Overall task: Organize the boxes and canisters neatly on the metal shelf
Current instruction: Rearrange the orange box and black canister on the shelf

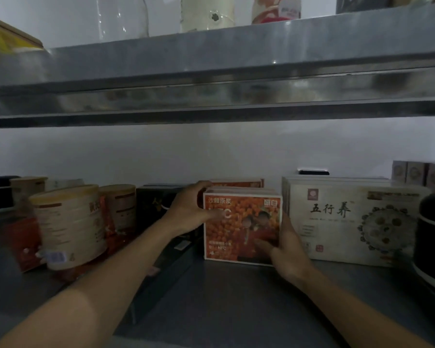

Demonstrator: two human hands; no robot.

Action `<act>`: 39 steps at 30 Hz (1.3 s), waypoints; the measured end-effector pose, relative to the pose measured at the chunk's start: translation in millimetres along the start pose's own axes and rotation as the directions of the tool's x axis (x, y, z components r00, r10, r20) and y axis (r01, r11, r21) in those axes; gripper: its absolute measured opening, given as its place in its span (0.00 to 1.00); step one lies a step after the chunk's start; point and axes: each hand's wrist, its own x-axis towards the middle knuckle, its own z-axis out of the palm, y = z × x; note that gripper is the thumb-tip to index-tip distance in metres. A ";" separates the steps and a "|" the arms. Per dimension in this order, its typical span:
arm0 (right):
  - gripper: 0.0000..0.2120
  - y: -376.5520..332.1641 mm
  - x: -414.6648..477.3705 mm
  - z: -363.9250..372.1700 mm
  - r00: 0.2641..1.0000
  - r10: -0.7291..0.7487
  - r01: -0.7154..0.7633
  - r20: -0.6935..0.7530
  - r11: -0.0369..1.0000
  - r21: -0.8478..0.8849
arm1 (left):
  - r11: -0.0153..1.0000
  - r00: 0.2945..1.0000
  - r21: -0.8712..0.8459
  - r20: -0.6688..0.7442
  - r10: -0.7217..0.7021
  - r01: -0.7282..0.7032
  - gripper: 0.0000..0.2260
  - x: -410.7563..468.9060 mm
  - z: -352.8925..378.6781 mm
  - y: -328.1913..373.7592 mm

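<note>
- The right hand [285, 249] is nearest, fingers spread flat on the orange box [242, 228] at its lower right corner, thumb across the front face.
- The left hand [194, 212] clasps the box's upper left edge, fingers curled over the top; together the two hands clamp the box.
- The box stands upright on the metal shelf [236, 297], its broad face forward, its right side just beside the white box [349, 222]; a black box [156, 204] lies to its left.
- Behind it, a second orange box [236, 183] suggests pushing straight back.
</note>
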 end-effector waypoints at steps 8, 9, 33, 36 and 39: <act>0.35 -5.8 7.4 8.6 0.988 0.111 -0.106 -0.109 0.993 0.054 | 0.999 0.992 0.016 0.120 -0.046 0.045 0.35 71.7 -16.7 -9.1; 0.36 -7.1 8.5 10.4 0.984 0.123 -0.116 -0.131 0.991 0.059 | 0.996 0.991 -0.010 0.105 -0.082 0.083 0.37 79.7 -15.3 -9.8; 0.42 18.2 51.3 30.9 0.973 0.118 -0.088 -0.200 0.984 0.152 | 0.974 0.910 0.197 0.373 -0.184 0.117 0.22 187.7 19.3 -30.3; 0.46 23.0 51.9 30.5 0.978 0.129 -0.098 -0.166 0.978 0.184 | 0.964 0.892 0.219 0.389 -0.228 0.151 0.22 188.4 26.3 -31.8; 0.47 25.5 52.5 30.0 0.980 0.136 -0.106 -0.143 0.974 0.200 | 0.957 0.889 0.236 0.384 -0.250 0.167 0.21 189.9 25.0 -34.4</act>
